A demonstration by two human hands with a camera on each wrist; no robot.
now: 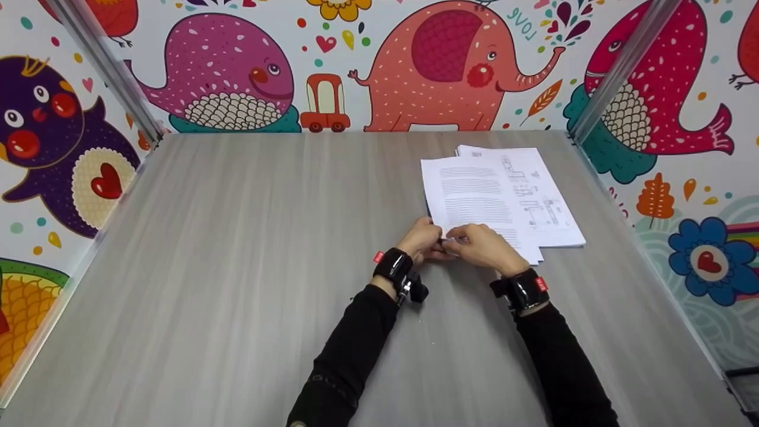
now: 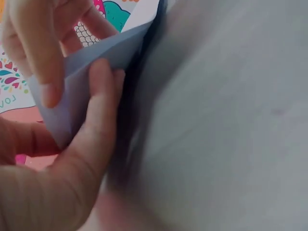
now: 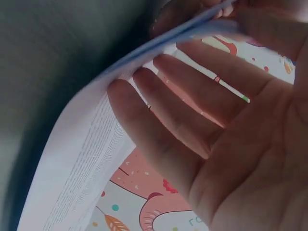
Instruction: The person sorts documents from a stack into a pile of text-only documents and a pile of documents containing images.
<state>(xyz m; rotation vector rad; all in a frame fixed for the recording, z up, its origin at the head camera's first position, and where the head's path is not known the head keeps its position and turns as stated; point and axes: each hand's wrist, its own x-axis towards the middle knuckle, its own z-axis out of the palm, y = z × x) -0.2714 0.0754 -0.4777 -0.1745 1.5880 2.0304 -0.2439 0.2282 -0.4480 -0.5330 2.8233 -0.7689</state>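
A printed paper sheet [image 1: 472, 190] lies slanted over the left part of a paper stack [image 1: 560, 216] on the table. Both hands meet at the sheet's near left corner. My left hand [image 1: 422, 238] pinches this corner between thumb and fingers, and in the left wrist view the raised paper [image 2: 79, 98] looks bent there. From the right, my right hand [image 1: 486, 246] pinches the same edge. The right wrist view has its fingers [image 3: 159, 130] against the printed face, with the thumb across the edge. Whether one sheet or more is held, I cannot tell.
The grey wood-grain table [image 1: 237, 267] extends to both sides of the arms. Cartoon-printed walls [image 1: 332, 65] enclose its back and sides, with metal posts [image 1: 107, 71] at the rear corners. Black camera bands [image 1: 396, 267] sit on both wrists.
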